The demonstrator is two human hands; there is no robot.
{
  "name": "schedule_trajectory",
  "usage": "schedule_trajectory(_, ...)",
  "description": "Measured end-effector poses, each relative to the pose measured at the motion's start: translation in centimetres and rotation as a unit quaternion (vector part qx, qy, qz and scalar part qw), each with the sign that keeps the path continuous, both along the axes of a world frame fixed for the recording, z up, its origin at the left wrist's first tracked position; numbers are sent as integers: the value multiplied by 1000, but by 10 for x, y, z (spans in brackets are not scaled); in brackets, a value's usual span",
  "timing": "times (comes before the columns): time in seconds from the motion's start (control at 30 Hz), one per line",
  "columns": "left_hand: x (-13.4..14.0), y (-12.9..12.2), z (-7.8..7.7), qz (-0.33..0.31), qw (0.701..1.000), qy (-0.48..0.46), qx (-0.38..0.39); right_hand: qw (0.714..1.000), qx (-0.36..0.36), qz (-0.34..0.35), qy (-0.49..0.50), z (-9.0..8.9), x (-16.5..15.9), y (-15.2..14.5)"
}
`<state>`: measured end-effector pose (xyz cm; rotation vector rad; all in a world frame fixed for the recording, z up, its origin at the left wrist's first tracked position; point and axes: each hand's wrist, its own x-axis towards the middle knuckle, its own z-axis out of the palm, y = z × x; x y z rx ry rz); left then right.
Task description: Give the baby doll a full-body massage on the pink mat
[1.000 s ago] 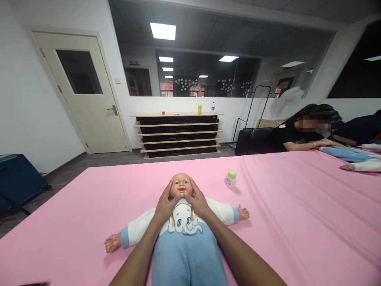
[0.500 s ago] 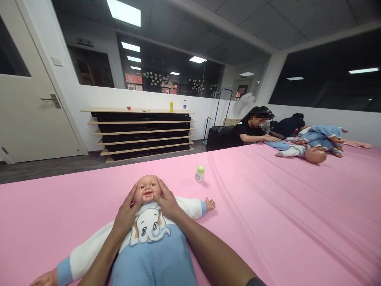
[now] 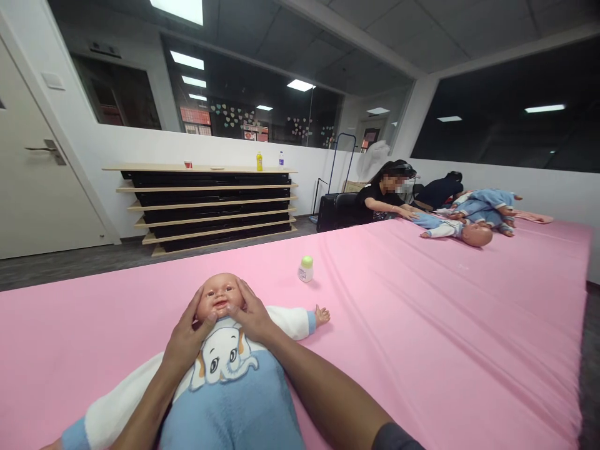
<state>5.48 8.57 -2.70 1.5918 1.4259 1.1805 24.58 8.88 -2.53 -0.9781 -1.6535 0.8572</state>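
A baby doll [image 3: 229, 400] in a white and blue elephant suit lies face up on a pink sheet [image 3: 422, 350], its arms spread to the sides. Around one side of its head curves my left hand [image 3: 187, 337], thumb by the jaw and fingers along the cheek. On the other side my right hand [image 3: 255, 317] cups the head the same way, its thumb close to the chin. Together the two palms frame the doll's face. Beyond its outstretched arm stands a small clear bottle [image 3: 305, 271] with a green cap, touched by neither hand.
At the right, a person [image 3: 382, 194] has their hands on another doll [image 3: 450, 228]. More dolls [image 3: 487, 206] lie piled behind it, with a second person [image 3: 438, 190] bent nearby. Stacked shelf boards [image 3: 210, 203] hold a yellow bottle [image 3: 259, 162] by the wall.
My view has turned slightly right, so everything sits further left in the picture. Both hands stay on the doll's head with hardly any visible shift.
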Motion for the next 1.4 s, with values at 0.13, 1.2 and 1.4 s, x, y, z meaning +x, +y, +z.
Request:
schedule_trajectory(0.13,-2,3,-4,24,999,-2,35,1000,-2,-5,-6,-1,0,1)
schedule_trajectory(1.2,-9,11,-15,3,1000,17,21,1000,-4,6,5,3,1,-1)
schedule_trajectory(1.4,-3,3,-8,-2,1000,8,21,1000,-3,1,16,0,-2,0)
